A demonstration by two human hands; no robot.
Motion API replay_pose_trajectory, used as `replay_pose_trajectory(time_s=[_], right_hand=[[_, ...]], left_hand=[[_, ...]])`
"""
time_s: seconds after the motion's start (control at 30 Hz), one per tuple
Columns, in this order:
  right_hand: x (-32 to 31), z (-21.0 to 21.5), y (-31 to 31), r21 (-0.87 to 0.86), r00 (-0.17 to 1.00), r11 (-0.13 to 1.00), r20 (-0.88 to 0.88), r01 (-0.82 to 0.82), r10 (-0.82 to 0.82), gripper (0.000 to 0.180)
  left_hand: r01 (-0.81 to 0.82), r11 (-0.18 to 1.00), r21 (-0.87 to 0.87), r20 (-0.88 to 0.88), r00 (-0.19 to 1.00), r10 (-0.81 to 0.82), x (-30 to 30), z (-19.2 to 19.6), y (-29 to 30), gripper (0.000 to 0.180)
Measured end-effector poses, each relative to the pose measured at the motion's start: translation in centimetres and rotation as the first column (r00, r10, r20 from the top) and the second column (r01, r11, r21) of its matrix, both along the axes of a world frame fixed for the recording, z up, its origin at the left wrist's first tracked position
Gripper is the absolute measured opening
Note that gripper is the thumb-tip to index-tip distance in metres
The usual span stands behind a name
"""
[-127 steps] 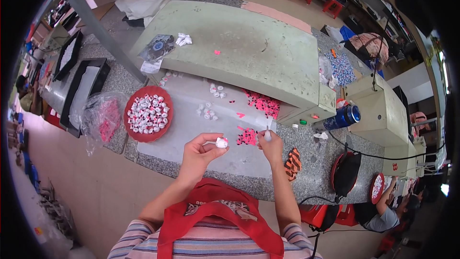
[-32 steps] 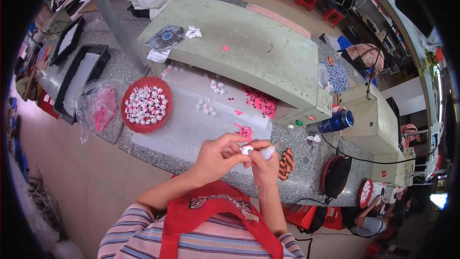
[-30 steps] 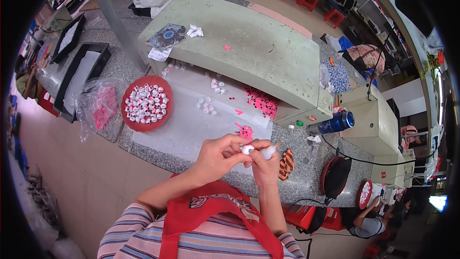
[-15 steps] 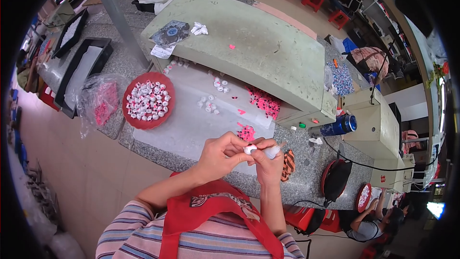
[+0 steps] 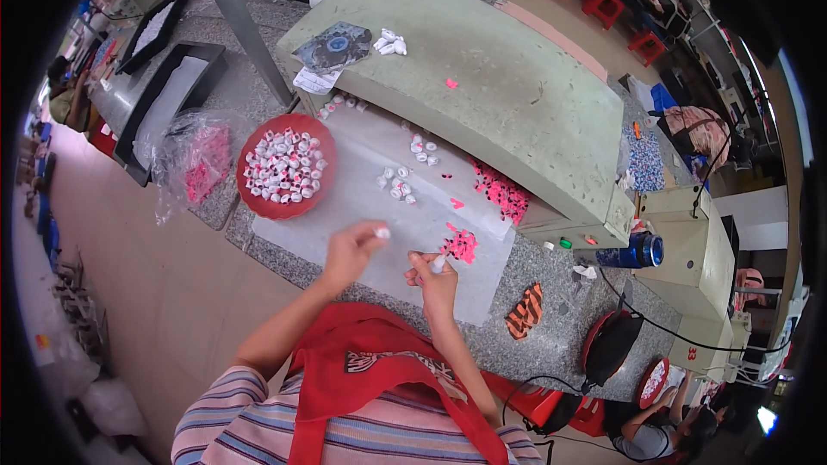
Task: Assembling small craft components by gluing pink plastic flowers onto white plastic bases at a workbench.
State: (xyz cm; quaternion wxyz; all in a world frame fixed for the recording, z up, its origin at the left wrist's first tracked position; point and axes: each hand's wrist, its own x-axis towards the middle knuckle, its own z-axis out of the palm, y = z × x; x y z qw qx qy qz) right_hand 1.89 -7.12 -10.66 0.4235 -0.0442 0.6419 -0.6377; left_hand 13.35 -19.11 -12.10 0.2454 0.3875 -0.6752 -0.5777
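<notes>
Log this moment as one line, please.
left hand: holding small white piece | right hand: holding whitish bottle | hands: apart | nearby: pink pieces on white sheet; red plate of white-and-pink pieces

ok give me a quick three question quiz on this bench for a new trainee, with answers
1. True or false: the left hand and the right hand are touching each other.
2. The bowl heaped with white pieces is: a) black, b) red, c) blue.
3. What does each hand hold?

Key:
1. False; they are apart.
2. b.
3. Left: a small white piece. Right: a pale bottle.
</notes>
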Motion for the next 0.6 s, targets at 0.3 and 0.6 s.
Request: replay_pose_trajectory(time_s=[0.3,0.6], right_hand=[[-3.2,-0.9,1.8,0.041,0.995,0.997,-0.073,0.065,-0.062,0.024],[-2.5,5.7,4.5,-0.147,0.942,0.981,-0.292,0.125,-0.164,0.030]], left_hand=[[0.029,0.720,-0.693,0.370,0.872,0.320,-4.6,-4.5,-8.3,0.029],[0.132,0.682,0.720,-0.333,0.927,0.172,-6.2,1.7,-5.9,0.028]])
